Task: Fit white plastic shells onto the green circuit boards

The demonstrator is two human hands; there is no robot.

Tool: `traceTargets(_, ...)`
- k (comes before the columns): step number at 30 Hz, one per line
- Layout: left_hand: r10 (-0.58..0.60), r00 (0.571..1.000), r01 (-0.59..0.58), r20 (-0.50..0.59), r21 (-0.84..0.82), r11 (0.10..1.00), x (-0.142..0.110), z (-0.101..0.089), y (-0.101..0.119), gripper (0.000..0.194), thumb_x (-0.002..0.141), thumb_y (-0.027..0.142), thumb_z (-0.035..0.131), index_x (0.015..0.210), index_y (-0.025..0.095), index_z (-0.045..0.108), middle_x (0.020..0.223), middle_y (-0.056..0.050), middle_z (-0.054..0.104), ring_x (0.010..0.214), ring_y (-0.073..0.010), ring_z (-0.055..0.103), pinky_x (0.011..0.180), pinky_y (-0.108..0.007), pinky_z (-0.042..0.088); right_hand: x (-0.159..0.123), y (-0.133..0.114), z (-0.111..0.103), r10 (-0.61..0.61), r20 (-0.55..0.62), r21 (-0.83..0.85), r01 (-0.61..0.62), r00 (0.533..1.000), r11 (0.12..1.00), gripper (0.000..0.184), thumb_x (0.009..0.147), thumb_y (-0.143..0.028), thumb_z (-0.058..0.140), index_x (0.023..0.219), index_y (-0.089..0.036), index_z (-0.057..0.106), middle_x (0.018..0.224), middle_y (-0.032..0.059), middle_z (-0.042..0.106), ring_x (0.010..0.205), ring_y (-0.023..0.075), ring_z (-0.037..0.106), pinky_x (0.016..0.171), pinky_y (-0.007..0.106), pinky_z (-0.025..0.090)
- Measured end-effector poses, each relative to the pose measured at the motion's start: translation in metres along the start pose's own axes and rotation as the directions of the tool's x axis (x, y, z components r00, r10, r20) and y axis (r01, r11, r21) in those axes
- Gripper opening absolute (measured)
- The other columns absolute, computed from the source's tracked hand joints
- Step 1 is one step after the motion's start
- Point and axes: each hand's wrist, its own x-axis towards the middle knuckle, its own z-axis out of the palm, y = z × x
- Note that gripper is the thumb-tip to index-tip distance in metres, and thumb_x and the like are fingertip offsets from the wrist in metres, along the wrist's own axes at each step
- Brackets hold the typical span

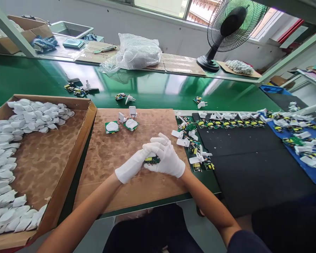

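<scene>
And here I've got my white-gloved left grip and right grip clamped together on a green circuit board, right above the brown cardboard sheet.

White cotton gloves, green circuit board with yellow parts, mottled brown cardboard, blue mat

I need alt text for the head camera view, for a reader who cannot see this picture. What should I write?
The left hand and right hand, in white gloves, hold a small green circuit board above a brown cardboard sheet on a green workbench. Other circuit boards and white plug parts lie nearby; a cardboard tray holds white plastic shells.
</scene>
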Motion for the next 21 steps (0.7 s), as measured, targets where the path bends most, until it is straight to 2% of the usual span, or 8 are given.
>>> traceTargets(4,0.101,0.994,-0.107,0.04,0.224,0.969,0.006,0.0,-0.003,0.029,0.075,0.041,0.062,0.083,0.013,0.066,0.089,-0.005,0.066,0.09,-0.0188,0.055,0.083,-0.028,0.041,0.001,-0.001,0.0,0.029,0.064,-0.063,-0.025,0.998,0.998,0.055,0.071,-0.044,0.063,0.12,-0.024,0.049,0.114,0.0049,0.059,0.118,0.024,0.043,0.109,0.049,0.017)
traceTargets(7,0.153,0.988,-0.148,0.005,0.276,0.95,0.009,-0.003,-0.005,0.031,0.075,0.043,0.061,0.081,0.013,0.065,0.083,-0.006,0.065,0.081,-0.0176,0.055,0.076,-0.028,0.042,0.003,-0.002,-0.001,0.094,0.086,-0.066,-0.089,0.992,0.994,0.081,0.067,-0.054,0.065,0.132,-0.017,0.036,0.13,0.0121,0.047,0.122,0.0262,0.039,0.109,0.049,0.017)
traceTargets(9,0.166,0.986,-0.154,-0.017,0.286,0.946,0.011,-0.005,-0.007,0.031,0.074,0.042,0.062,0.081,0.013,0.065,0.079,-0.005,0.064,0.077,-0.0168,0.055,0.073,-0.028,0.042,0.004,-0.002,-0.001,0.131,0.085,-0.048,-0.127,0.988,0.991,0.094,0.063,-0.058,0.066,0.136,-0.013,0.028,0.133,0.0152,0.043,0.122,0.0269,0.039,0.108,0.048,0.019)
traceTargets(10,0.172,0.985,-0.157,-0.025,0.288,0.945,0.011,-0.006,-0.007,0.03,0.074,0.042,0.062,0.08,0.013,0.065,0.078,-0.005,0.064,0.076,-0.0165,0.054,0.074,-0.028,0.042,0.004,-0.002,-0.001,0.135,0.092,-0.04,-0.132,0.987,0.99,0.094,0.062,-0.058,0.067,0.136,-0.014,0.03,0.131,0.0148,0.045,0.122,0.0268,0.04,0.107,0.048,0.02)
traceTargets(13,0.166,0.986,-0.155,-0.026,0.253,0.955,0.01,-0.006,-0.006,0.028,0.072,0.042,0.063,0.074,0.014,0.063,0.073,-0.003,0.061,0.072,-0.0147,0.051,0.071,-0.027,0.041,0.003,-0.001,0.001,0.103,0.118,-0.034,-0.1,0.988,0.994,0.073,0.064,-0.054,0.068,0.124,-0.02,0.045,0.121,0.0098,0.054,0.118,0.0255,0.043,0.107,0.048,0.019)
traceTargets(15,0.143,0.99,-0.136,-0.005,0.277,0.951,0.008,-0.004,-0.003,0.026,0.071,0.04,0.064,0.065,0.014,0.061,0.068,-0.001,0.058,0.068,-0.0131,0.048,0.065,-0.025,0.04,0.001,-0.001,0.003,0.091,0.112,-0.043,-0.087,0.99,0.995,0.063,0.067,-0.052,0.067,0.118,-0.021,0.049,0.116,0.0082,0.057,0.115,0.0245,0.046,0.108,0.048,0.018)
traceTargets(19,0.187,0.982,-0.157,-0.012,0.494,0.855,0.004,0.002,0.002,0.015,0.07,0.029,0.065,0.065,0.015,0.063,0.069,-0.002,0.058,0.069,-0.014,0.048,0.063,-0.023,0.039,-0.001,-0.002,0.008,0.099,0.086,-0.043,-0.095,0.991,0.995,0.062,0.067,-0.053,0.065,0.118,-0.02,0.05,0.113,0.0084,0.058,0.111,0.0237,0.049,0.107,0.048,0.021)
traceTargets(21,0.2,0.98,-0.162,-0.02,0.51,0.845,0.003,0.004,0.003,0.013,0.071,0.028,0.065,0.071,0.015,0.066,0.074,-0.004,0.061,0.074,-0.0158,0.05,0.065,-0.024,0.04,0.0,-0.003,0.008,0.126,0.079,-0.031,-0.124,0.989,0.992,0.068,0.067,-0.052,0.065,0.123,-0.019,0.046,0.115,0.009,0.057,0.11,0.0231,0.049,0.107,0.047,0.022)
